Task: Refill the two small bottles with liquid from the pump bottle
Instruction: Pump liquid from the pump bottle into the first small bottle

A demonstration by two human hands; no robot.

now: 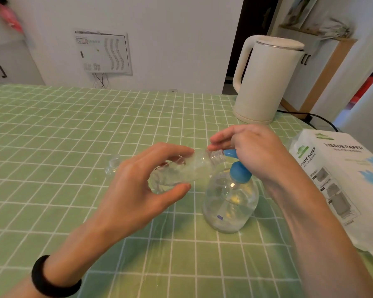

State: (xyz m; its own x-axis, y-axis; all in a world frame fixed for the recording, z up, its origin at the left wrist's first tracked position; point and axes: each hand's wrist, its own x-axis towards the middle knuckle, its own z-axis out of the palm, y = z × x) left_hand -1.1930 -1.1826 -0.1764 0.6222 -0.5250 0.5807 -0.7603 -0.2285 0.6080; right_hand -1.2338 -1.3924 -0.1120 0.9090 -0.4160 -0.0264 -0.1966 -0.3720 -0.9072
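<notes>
Your left grip (pixel 136 186) is clamped round the small bottle (pixel 192 166), tilted neck-to-nozzle at the pump bottle (pixel 230 203) near the right edge of the surface (pixel 73 125), with your right grip (pixel 254 147) flat-fingered on the pump; if the neck slips off, a stroke likely squirts liquid onto the cloth.

A light green tablecloth (pixel 52 130) carries a white grid of squares. The pump bottle (pixel 230 203) is clear with a blue pump head (pixel 238 171), and the small bottle (pixel 194 166) beside it and a second small bottle (pixel 113 165) farther left are clear. At far right the kettle (pixel 265 82) is cream-white with a black cord (pixel 310 117); the tissue paper pack (pixel 340 168) is white with green and blue print, the near-left wristband (pixel 52 278) black.
</notes>
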